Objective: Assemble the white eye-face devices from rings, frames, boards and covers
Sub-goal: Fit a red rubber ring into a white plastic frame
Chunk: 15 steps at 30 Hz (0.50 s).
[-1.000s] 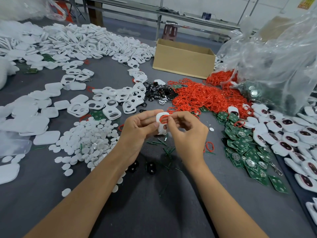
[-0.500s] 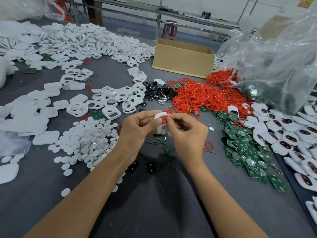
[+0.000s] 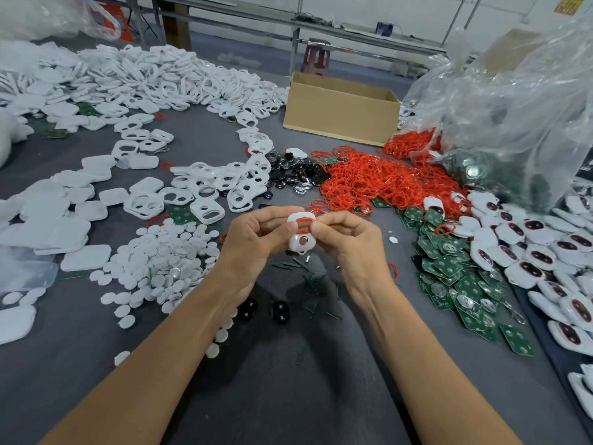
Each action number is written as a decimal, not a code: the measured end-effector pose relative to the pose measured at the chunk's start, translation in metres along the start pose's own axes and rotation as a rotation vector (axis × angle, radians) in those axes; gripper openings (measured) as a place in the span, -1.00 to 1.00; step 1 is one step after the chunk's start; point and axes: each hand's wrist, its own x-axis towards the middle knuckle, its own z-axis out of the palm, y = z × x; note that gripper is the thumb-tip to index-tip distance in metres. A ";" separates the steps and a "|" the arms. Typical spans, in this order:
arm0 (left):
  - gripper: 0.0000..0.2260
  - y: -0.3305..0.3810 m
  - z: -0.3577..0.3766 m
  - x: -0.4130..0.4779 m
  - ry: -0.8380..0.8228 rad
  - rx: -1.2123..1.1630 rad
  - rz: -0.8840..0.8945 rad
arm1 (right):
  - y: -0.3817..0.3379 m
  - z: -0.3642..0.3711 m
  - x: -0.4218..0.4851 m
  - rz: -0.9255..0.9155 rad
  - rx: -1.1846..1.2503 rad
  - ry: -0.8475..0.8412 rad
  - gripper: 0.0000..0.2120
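Observation:
Above the middle of the grey table I hold a small white frame [image 3: 300,240] upright between both hands. My left hand [image 3: 256,242] grips its left side. My right hand [image 3: 345,242] pinches a red ring [image 3: 303,220] against the frame's upper opening. The lower opening shows a dark round part. A heap of red rings [image 3: 378,181] lies behind my hands. Green boards [image 3: 455,271] spread to the right. White frames [image 3: 221,184] lie at the left rear, flat white covers [image 3: 61,216] at the far left.
White discs [image 3: 167,261] are piled left of my left wrist. Finished white faces [image 3: 545,252] line the right edge. A cardboard box [image 3: 341,112] stands at the back, a clear plastic bag [image 3: 519,110] to its right. Black parts [image 3: 295,175] and green offcuts [image 3: 308,277] lie near my hands.
My hands stay together on the frame. The right fingers have worked the red ring a little along the upper opening; the frame's lower hole now shows more.

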 end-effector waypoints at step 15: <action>-0.83 -0.002 0.002 0.000 0.020 0.039 -0.008 | 0.015 0.003 -0.006 -0.592 -0.618 0.139 -0.92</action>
